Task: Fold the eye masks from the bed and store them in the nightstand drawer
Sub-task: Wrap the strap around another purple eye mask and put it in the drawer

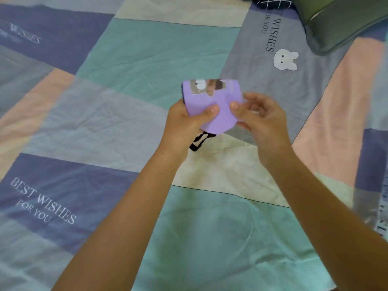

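You hold the purple eye mask [212,106] folded above the middle of the bed [147,59], its strap [199,141] dangling below. Your left hand [184,120] grips its left end; your right hand [260,116] pinches the right edge.

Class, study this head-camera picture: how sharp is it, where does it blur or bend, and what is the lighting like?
Head view: soft, even light, no hard shadows or glare; the whole frame is slightly blurred, the purple eye mask and both hands, left hand and right hand, included; the bedspread lettering stays readable; wide-angle bending shows in the patchwork lines near the edges, and the green pillow corner is softest.
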{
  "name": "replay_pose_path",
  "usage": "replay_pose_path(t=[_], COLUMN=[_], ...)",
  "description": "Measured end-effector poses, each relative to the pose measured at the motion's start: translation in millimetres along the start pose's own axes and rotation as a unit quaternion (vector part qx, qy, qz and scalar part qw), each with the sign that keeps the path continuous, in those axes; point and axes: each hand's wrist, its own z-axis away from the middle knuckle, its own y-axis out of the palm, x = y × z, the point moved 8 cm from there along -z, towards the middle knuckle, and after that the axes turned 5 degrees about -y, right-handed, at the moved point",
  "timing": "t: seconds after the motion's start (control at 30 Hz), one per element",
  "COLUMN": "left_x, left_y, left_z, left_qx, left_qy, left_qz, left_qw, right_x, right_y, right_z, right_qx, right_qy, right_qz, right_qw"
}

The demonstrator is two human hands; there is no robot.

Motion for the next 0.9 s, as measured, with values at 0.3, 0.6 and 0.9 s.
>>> replay_pose_path(t=[0.3, 0.6, 0.9], left_x=[11.3, 10.1, 20.5], left_y=[3.0, -8.5, -23.1], left_z=[16.6, 17.4, 16.7], left_qx=[-0.055, -0.069, -0.125], left_qy=[-0.064, -0.051, -0.056], left_qz=[0.163, 0.180, 0.220], left_qw=[0.983, 0.980, 0.966], right_x=[-19.7, -13.5, 0.4], right_y=[24.7, 16.3, 7.8], right_z=[47.3, 45.7, 56.7], right_qx=[0.045, 0.069, 0.057], right_qy=[-0.023, -0.100, -0.241], right_qz=[0.053, 0.180, 0.234], right_qw=[0.997, 0.976, 0.940])
